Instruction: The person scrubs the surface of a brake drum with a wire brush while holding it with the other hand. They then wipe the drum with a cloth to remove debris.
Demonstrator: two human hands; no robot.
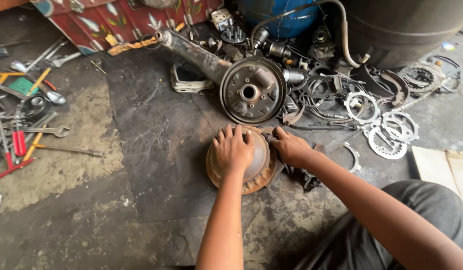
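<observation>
The rusty brake drum [243, 162] is lying dome-up on the dark rubber mat [156, 145], just below the middle of the view, and the left hand [234, 148] is spread flat over its crown, fingers apart, pressing rather than clamped. At the drum's two o'clock edge the right hand [290, 147] is curled shut, its fingers tucked against the rim; whether something small is pinched there cannot be told. At twelve o'clock from the drum, close by, the backing plate [252, 90] on its axle housing [194, 52] is propped facing up. Risk is judged here: the drum's worn rim looks rough, so fingers caught under it could be nipped if the drum is tipped or slips on the greasy mat. At three o'clock, toothed clutch plates [391, 132] are scattered near the forearm, and a sleeve or wrist could be snagged. Wrenches [46, 131] at nine o'clock are well apart, out of easy reach
</observation>
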